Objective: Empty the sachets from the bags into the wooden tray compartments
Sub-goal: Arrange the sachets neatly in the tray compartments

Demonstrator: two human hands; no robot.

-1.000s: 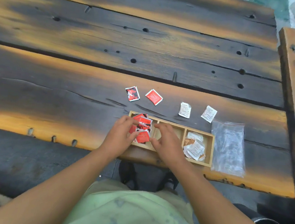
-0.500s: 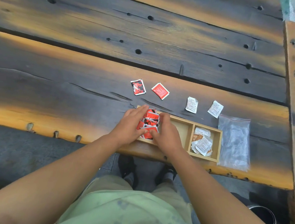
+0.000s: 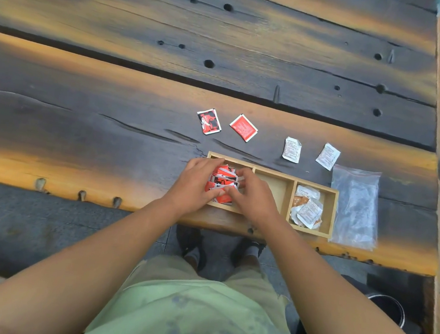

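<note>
The pile of small red-and-white paper sachets (image 3: 222,184) lies in the left compartment of the shallow three-part wooden tray (image 3: 332,215). The left hand (image 3: 193,188) and the right hand (image 3: 253,196), which were apart one second ago, have closed on the pile. Their fingers curl round it from 9 and 3 o'clock, so it looks more compact. Probably this compartment is almost settled. At 12 o'clock two loose red sachets (image 3: 208,121) wait on the dark plank table (image 3: 111,132). At 3 o'clock lies the clear plastic bag (image 3: 355,206).
</note>
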